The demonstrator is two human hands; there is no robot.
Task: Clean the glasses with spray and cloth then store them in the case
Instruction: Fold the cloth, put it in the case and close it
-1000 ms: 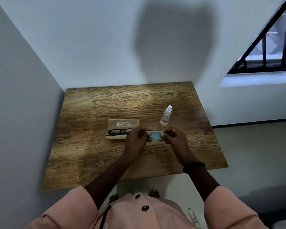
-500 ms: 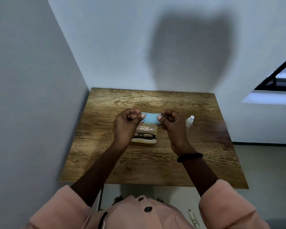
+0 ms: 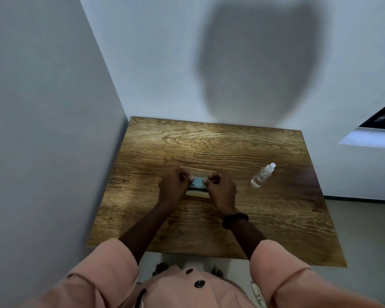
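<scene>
A small blue cloth (image 3: 198, 182) is pinched at both ends, my left hand (image 3: 172, 188) on its left end and my right hand (image 3: 221, 192) on its right end. The cloth sits low over the open beige glasses case (image 3: 198, 194) in the middle of the wooden table (image 3: 209, 143). The case's raised lid (image 3: 198, 171) shows behind my fingers. Only a dark sliver of the black glasses (image 3: 202, 190) lying in the case is visible under the cloth. A clear spray bottle (image 3: 262, 176) with a white cap stands to the right of my hands.
Grey walls close in the table on the left and at the back. A window sill (image 3: 369, 138) lies at the far right. Floor shows beyond the table's right and near edges.
Both hands carried the cloth from the right of the case to above it, then lowered it onto the glasses. The camera view shifted, too.
</scene>
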